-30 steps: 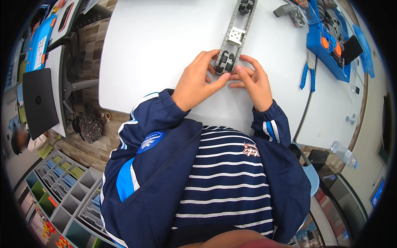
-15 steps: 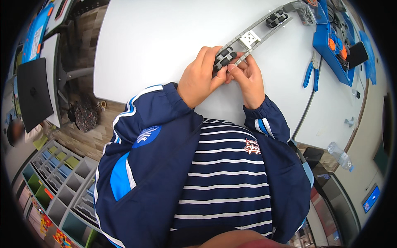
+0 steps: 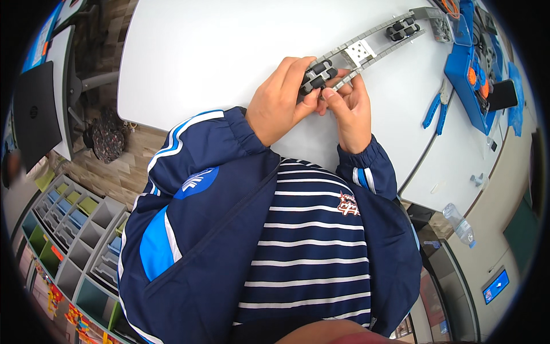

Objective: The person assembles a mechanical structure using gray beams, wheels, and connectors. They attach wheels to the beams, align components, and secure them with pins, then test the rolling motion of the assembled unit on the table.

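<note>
A long metal frame (image 3: 359, 53) of two perforated rails, joined by a cross plate, slants from my hands toward the far right. An omni wheel (image 3: 318, 77) with black rollers sits between the rails at the near end, and a second omni wheel (image 3: 403, 28) at the far end. My left hand (image 3: 282, 102) is closed around the near end of the frame, thumb by the wheel. My right hand (image 3: 350, 111) pinches the right rail's near end, thumb on top, some fingers underneath. Whatever small part may lie between the fingertips is hidden.
Blue-handled pliers (image 3: 436, 110) lie on the white table (image 3: 200, 63) to the right. Beyond them stand a blue bin (image 3: 467, 86) of parts, with a dark phone (image 3: 502, 95) at its edge, and a clear box (image 3: 441, 27) of small hardware. A plastic bottle (image 3: 458, 223) is at the right.
The view has shifted slightly, so the table items appear a little lower and farther right. Both hands keep their hold on the frame; its near wheel shows a bit more.
</note>
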{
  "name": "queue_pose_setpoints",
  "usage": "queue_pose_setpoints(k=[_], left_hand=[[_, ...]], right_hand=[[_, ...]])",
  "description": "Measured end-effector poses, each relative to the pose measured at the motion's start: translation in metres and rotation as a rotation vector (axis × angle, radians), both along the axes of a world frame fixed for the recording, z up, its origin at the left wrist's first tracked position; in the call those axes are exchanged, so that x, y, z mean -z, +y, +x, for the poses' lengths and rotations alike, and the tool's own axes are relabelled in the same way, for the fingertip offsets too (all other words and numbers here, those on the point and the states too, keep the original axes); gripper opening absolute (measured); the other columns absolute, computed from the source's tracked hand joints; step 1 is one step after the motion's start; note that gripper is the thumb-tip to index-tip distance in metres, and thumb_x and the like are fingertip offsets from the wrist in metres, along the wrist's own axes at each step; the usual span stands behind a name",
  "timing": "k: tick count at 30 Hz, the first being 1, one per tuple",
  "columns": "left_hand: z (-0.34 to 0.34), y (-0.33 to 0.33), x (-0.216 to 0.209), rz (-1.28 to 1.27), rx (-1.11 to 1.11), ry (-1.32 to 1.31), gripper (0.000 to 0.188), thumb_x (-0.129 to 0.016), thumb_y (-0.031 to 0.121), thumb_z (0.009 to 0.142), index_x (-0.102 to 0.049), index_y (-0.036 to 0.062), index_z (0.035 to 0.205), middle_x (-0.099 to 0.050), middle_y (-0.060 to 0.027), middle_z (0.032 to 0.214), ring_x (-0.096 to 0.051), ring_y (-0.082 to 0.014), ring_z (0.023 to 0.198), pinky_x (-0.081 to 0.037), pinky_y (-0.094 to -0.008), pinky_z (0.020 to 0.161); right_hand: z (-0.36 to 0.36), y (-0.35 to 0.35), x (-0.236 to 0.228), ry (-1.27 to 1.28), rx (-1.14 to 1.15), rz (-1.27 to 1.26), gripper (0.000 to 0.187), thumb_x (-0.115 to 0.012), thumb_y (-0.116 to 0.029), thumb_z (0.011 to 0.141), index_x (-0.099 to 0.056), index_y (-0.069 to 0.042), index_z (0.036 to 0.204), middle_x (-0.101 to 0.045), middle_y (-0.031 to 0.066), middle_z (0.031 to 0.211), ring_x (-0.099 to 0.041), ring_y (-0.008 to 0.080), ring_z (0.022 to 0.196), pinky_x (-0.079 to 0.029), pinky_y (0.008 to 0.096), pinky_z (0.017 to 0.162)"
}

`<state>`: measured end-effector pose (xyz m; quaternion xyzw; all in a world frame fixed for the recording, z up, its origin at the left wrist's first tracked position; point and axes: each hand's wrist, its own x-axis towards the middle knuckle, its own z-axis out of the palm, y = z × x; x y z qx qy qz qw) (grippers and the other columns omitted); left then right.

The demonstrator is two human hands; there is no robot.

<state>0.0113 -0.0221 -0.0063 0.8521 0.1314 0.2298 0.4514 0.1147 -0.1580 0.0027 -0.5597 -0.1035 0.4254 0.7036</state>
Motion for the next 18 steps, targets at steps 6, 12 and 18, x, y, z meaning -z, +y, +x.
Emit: queue_pose_setpoints(k=[6, 12, 18], left_hand=[[-0.004, 0.014, -0.002, -0.095, 0.057, 0.012, 0.044, -0.068, 0.003, 0.085, -0.057, -0.0003, 0.127, -0.063, -0.0136, 0.111, -0.067, -0.0228, 0.082, -0.055, -0.0304, 0.065], [-0.012, 0.014, -0.006, -0.084, 0.091, 0.025, 0.046, -0.07, 0.007, 0.081, -0.058, -0.0006, 0.124, -0.061, -0.013, 0.107, -0.064, -0.0202, 0.075, -0.054, -0.0295, 0.06], [-0.014, 0.019, -0.01, -0.167, 0.137, 0.054, 0.054, -0.075, 0.02, 0.086, -0.056, 0.0034, 0.133, -0.062, -0.0124, 0.114, -0.066, -0.0215, 0.081, -0.057, -0.0304, 0.065]], right_hand=[[0.003, -0.003, -0.004, -0.026, -0.026, -0.055, 0.044, -0.068, -0.014, 0.097, -0.046, 0.005, 0.13, -0.066, 0.0167, 0.106, -0.069, 0.0214, 0.086, -0.057, 0.0308, 0.07], [0.012, -0.004, -0.009, -0.056, -0.028, -0.171, 0.046, -0.059, -0.028, 0.103, -0.05, 0.008, 0.13, -0.066, 0.0187, 0.108, -0.071, 0.0229, 0.086, -0.06, 0.0326, 0.073], [0.015, -0.003, -0.005, 0.008, 0.012, -0.148, 0.044, -0.064, -0.024, 0.1, -0.05, 0.004, 0.131, -0.069, 0.0213, 0.106, -0.071, 0.0231, 0.086, -0.061, 0.0342, 0.074]])
